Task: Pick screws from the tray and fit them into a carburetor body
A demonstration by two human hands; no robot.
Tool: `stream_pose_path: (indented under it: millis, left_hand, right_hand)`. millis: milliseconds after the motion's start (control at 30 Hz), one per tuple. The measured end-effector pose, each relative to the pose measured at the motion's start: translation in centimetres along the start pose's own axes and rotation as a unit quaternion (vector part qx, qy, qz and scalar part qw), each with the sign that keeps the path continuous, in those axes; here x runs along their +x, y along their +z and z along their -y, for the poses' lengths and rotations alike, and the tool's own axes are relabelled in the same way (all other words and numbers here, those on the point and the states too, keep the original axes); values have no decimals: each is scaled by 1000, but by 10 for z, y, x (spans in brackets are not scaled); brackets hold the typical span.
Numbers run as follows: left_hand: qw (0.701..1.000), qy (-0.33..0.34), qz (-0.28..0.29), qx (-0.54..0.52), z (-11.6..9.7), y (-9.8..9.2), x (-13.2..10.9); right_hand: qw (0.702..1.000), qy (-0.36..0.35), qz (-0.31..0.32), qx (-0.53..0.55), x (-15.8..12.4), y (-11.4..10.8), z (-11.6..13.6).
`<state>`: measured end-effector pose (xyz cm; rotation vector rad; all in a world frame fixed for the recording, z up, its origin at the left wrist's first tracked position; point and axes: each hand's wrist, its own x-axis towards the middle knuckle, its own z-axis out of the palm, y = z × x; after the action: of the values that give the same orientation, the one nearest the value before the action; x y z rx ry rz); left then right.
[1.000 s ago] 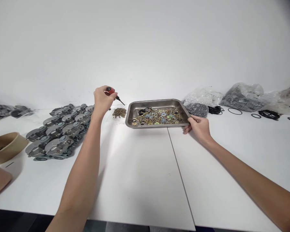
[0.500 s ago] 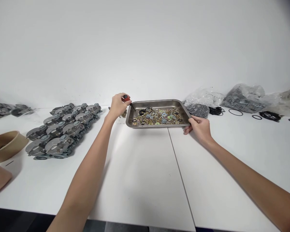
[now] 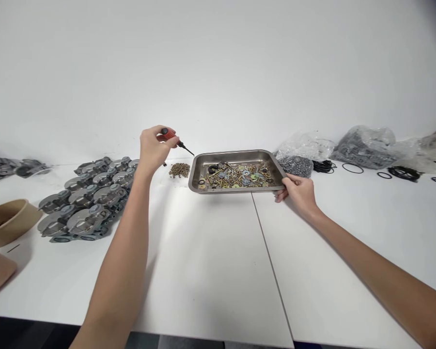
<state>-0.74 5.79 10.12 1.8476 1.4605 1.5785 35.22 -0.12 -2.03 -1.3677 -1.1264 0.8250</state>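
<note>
My left hand (image 3: 155, 149) is closed around a red and black screwdriver (image 3: 170, 135), whose thin shaft points right and down toward the tray's left corner. With fingers and thumb on its right end, my right hand (image 3: 298, 193) grips a shallow metal tray (image 3: 223, 155). Inside the tray lie many brass-coloured screws (image 3: 236, 178), washers and dark rings. A small heap of brass-coloured parts (image 3: 179, 169) rests on the table between my left hand and the tray.
Rows of grey metal carburetors (image 3: 89, 218) stand on the left of the white table (image 3: 210, 261). A tan bowl (image 3: 20, 220) sits further left. Plastic bags of grey parts (image 3: 363, 145) and black rubber rings (image 3: 403, 173) lie along the wall at right.
My left hand has moved left and slightly up with the screwdriver, out of the tray's left corner. The small heap is now uncovered. My right hand and the tray have barely moved.
</note>
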Motion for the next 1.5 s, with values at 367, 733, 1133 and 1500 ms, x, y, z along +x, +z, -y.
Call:
stream_pose_path:
  millis: [367,733,1133,1500]
  left_hand:
    - [996,-50,-5,69,37,-15,7]
    - [997,-36,-28,59,30,-10,7]
    - [995,-27,83,-52,35,49,-5]
    - [995,-25,92,-24,39,53,-6]
  right_hand:
    - [1000,0,-3,-4,1,-2,0]
    - [1000,0,0,0,1,-2,-1]
    - [1000,-5,0,-5,-1,-1,1]
    - [1000,3,-4,0,1,-1,-2]
